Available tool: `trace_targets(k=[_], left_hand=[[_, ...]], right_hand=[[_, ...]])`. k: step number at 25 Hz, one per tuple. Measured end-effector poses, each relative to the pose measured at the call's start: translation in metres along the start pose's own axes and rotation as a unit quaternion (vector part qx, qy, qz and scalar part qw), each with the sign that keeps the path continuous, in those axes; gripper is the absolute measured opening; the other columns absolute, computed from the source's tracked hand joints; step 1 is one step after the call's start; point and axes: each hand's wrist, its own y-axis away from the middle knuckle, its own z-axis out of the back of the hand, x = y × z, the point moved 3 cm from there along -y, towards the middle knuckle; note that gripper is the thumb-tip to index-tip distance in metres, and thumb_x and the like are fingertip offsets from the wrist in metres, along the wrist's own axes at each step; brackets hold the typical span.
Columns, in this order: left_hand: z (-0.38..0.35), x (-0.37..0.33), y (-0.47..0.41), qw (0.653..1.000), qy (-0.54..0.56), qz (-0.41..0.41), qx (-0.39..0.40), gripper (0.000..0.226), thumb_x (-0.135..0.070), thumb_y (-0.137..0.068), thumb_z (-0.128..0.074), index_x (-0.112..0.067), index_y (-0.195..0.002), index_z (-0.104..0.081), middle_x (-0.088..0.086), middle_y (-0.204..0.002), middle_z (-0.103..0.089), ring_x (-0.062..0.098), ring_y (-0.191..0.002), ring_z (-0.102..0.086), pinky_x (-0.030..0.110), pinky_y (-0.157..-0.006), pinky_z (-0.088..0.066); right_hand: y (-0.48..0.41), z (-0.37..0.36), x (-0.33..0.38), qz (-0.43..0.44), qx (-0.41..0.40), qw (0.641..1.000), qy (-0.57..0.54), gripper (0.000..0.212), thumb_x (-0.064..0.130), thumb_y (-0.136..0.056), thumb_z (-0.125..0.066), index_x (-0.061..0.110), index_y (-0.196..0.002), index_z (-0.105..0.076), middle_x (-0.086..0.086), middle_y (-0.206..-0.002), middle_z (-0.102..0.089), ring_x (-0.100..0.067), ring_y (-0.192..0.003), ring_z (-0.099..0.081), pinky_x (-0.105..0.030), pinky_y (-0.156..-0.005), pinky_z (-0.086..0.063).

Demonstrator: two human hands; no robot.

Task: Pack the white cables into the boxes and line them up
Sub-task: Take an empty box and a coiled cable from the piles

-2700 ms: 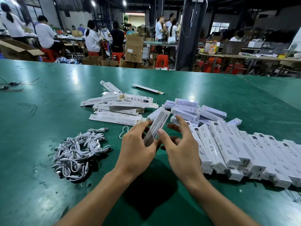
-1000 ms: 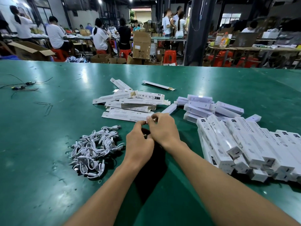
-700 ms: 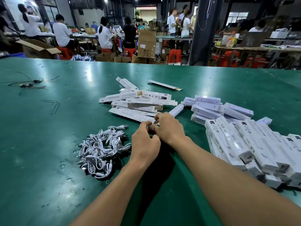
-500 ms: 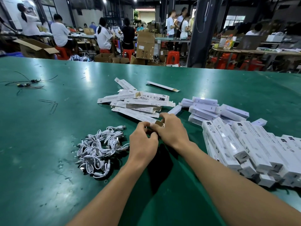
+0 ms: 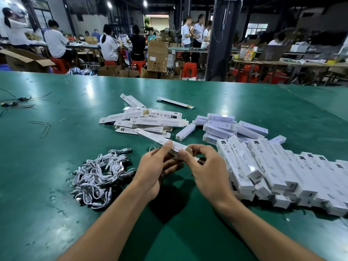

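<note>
**Carton (image 5: 176,147) held two-handed above green table (image 5: 56,147)**

Left hand (image 5: 152,172): thumb on top of the carton, fingers curled beneath, gripping it a little back from the near end. Right hand (image 5: 209,174): forefinger and thumb pinch the near end, by the brown flap; remaining fingers loosely curled. Carton is long, thin, white and printed. It slants away toward 11 o'clock, and its far end reaches the heap of flat cartons (image 5: 148,121).

Bearings taken from the hands:

- 9 o'clock: white cables (image 5: 99,176), short and bundled, in a tangled heap on the table, near the left hand but apart from it.
- 11 o'clock, just beside the left knuckles: small white loop (image 5: 151,148), too small to tell more.
- 12 o'clock: the flat cartons, unfolded and overlapping at odd angles. Beyond them, well apart, a lone flat sleeve (image 5: 175,102).
- 1 o'clock: plain white boxes (image 5: 224,127) in a low stack, with a single white box (image 5: 185,130) lying just beside it.
- 3 o'clock: printed boxes (image 5: 282,172), closed, set side by side in an overlapping row running to the right edge. The nearest sits just beside the right wrist. Contents cannot be told.
- 10 o'clock, far out: thin dark wires (image 5: 17,102).
- Past the table's far edge: people at benches, brown cardboard boxes (image 5: 157,57), red stools (image 5: 189,69).
</note>
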Motion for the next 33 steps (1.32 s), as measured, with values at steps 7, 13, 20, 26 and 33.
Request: trace_targets(k=[7,13,20,26,33], left_hand=[[0.001,-0.002,0.003,1.000,0.000,-0.026,0.001,0.048,-0.026,-0.086,-0.075,0.008,-0.117,-0.062,0.023,-0.100,-0.075,0.029,-0.084,-0.073,0.034,-0.074,-0.063],[0.005,-0.002,0.002,0.999,-0.022,-0.028,-0.033,0.048,-0.031,-0.083,-0.078,0.005,-0.113,-0.066,0.017,-0.093,-0.077,0.020,-0.070,-0.073,0.024,-0.057,-0.057],[0.004,-0.001,0.003,0.999,-0.039,-0.022,-0.001,0.052,-0.034,-0.082,-0.078,0.005,-0.114,-0.065,0.018,-0.096,-0.077,0.026,-0.081,-0.075,0.030,-0.067,-0.061],[0.006,-0.003,0.002,0.999,-0.052,-0.008,-0.002,0.063,-0.040,-0.075,-0.081,0.011,-0.110,-0.067,0.023,-0.093,-0.075,0.024,-0.070,-0.072,0.029,-0.065,-0.060],[0.006,-0.005,0.001,0.999,-0.020,0.024,-0.007,0.048,-0.034,-0.080,-0.080,0.009,-0.100,-0.070,0.019,-0.079,-0.074,0.018,-0.051,-0.066,0.022,-0.051,-0.054]], right_hand=[[0.012,0.006,-0.003,0.013,-0.006,0.999,-0.032,0.025,0.060,-0.080,-0.078,0.041,-0.091,-0.066,0.019,-0.086,-0.072,-0.011,-0.066,-0.068,-0.038,-0.062,-0.060],[0.015,0.004,-0.003,0.070,-0.009,0.997,0.031,0.012,0.045,-0.087,-0.076,0.036,-0.091,-0.069,0.024,-0.084,-0.071,-0.013,-0.054,-0.062,-0.025,-0.054,-0.051],[0.018,0.006,0.001,0.136,-0.042,0.984,0.111,0.008,0.031,-0.094,-0.073,0.024,-0.096,-0.073,0.015,-0.091,-0.069,-0.010,-0.063,-0.057,-0.036,-0.061,-0.052],[0.017,0.007,0.007,0.202,-0.024,0.968,0.147,0.010,0.016,-0.090,-0.076,0.023,-0.094,-0.070,0.015,-0.093,-0.063,-0.009,-0.057,-0.054,-0.028,-0.054,-0.047],[0.019,0.009,0.011,0.257,-0.003,0.965,0.051,0.007,0.020,-0.093,-0.065,0.024,-0.096,-0.070,0.017,-0.096,-0.058,-0.010,-0.054,-0.055,-0.030,-0.050,-0.047]])
